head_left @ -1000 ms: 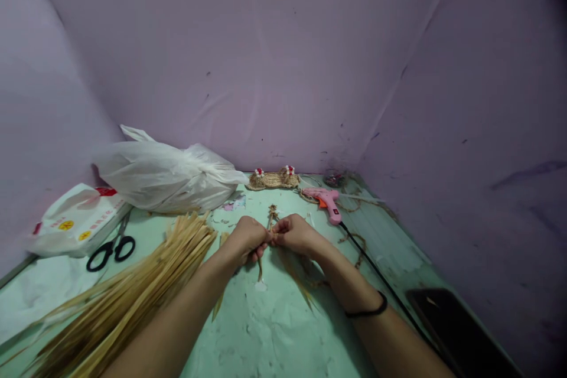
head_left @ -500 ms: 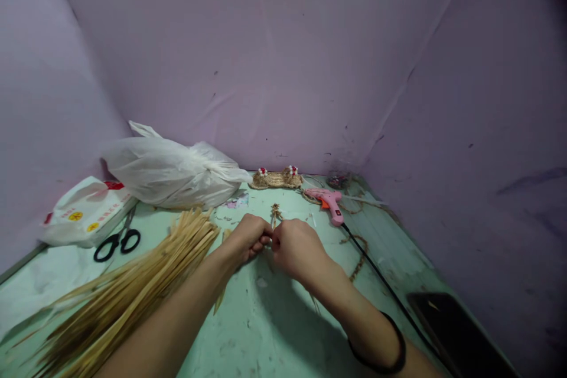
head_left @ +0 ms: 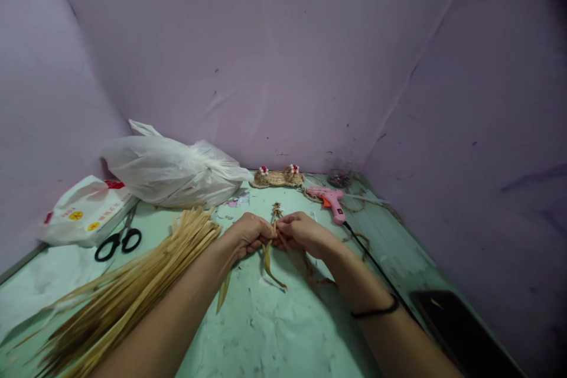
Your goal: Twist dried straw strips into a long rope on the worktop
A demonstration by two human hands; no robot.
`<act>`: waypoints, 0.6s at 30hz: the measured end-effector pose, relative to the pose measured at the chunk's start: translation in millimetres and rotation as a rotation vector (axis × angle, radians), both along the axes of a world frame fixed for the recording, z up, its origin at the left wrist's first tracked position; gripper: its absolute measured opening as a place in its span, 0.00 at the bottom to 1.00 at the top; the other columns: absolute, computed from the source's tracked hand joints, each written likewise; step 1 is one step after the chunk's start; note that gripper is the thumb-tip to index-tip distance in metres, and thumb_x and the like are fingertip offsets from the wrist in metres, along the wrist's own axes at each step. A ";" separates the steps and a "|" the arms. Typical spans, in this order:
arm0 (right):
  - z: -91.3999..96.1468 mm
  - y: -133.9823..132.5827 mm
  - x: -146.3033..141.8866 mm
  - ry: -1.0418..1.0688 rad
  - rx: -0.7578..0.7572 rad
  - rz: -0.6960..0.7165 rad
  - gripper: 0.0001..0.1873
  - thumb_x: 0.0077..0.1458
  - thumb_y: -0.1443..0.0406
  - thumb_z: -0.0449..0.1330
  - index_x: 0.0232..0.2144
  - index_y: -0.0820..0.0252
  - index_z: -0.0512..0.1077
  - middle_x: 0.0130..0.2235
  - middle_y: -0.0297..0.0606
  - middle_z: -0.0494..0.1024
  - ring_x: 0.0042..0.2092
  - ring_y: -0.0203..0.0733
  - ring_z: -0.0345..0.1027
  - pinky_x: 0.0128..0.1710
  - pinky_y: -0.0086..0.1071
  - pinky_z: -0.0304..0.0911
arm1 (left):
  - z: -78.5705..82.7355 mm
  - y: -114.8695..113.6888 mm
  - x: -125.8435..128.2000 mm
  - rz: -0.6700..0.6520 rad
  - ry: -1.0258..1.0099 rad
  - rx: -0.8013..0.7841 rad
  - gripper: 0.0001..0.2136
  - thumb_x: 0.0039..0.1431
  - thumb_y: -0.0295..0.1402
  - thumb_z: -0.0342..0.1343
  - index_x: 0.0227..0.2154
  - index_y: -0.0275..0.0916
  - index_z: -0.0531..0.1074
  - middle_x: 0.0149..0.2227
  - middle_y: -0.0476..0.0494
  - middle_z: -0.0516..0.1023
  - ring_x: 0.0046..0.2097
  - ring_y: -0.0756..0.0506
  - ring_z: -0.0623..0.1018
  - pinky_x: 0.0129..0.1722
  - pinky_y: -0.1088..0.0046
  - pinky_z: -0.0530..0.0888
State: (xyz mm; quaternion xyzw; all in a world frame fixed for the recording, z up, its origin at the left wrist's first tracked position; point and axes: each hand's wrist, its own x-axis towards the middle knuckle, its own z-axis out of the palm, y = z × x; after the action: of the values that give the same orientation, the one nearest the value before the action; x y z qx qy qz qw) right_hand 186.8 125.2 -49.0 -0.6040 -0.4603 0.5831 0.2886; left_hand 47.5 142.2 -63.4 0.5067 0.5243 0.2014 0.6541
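My left hand [head_left: 253, 233] and my right hand [head_left: 301, 233] meet over the middle of the table, fingers closed in a pinch on strips of dried straw. From between them a tan straw strip [head_left: 267, 264] hangs down and curls at its tip. Just beyond my fingertips stands the knotted, frayed end [head_left: 277, 209] of the straw piece. A thinner strip trails from my right hand toward the wrist. The exact crossing of the strips is hidden by my fingers. Left of my left forearm lies a bundle of dried straw [head_left: 146, 277].
Black-handled scissors [head_left: 119, 243], a white packet [head_left: 88, 212] and a tied white plastic bag [head_left: 177, 174] are at left. A woven straw piece with flowers [head_left: 277, 178] lies at the back. At right are a pink glue gun [head_left: 328, 199], its black cord [head_left: 376, 266] and a phone [head_left: 460, 331].
My right hand has turned from a fist into a fingertip pinch, showing its fingers. A straw strip now hangs below my hands, and another trails from the right one.
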 end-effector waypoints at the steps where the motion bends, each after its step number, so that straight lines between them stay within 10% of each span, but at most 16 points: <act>1: -4.4 -0.6 -3.0 0.022 -0.001 0.020 0.06 0.41 0.72 0.52 0.16 0.65 0.64 0.13 0.30 0.61 0.16 0.27 0.52 0.16 0.22 0.48 | -1.2 0.3 0.2 -0.002 0.025 0.016 0.04 0.32 0.29 0.52 0.17 0.34 0.66 0.10 0.57 0.55 0.12 0.58 0.49 0.13 0.79 0.43; 18: -17.7 -4.8 -2.5 -0.056 0.018 0.032 0.05 0.36 0.69 0.53 0.14 0.63 0.63 0.09 0.25 0.55 0.12 0.25 0.38 0.14 0.26 0.31 | 18.1 -6.2 3.1 -0.107 0.666 0.410 0.06 0.36 0.31 0.53 0.14 0.33 0.70 0.13 0.47 0.65 0.18 0.51 0.65 0.18 0.77 0.57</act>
State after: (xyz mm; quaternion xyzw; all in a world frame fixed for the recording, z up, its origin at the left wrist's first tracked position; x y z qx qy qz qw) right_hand 184.3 120.4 -66.6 -0.6101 -0.4832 0.5661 0.2717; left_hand 50.6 136.0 -45.3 0.6912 0.6295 0.0921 0.3429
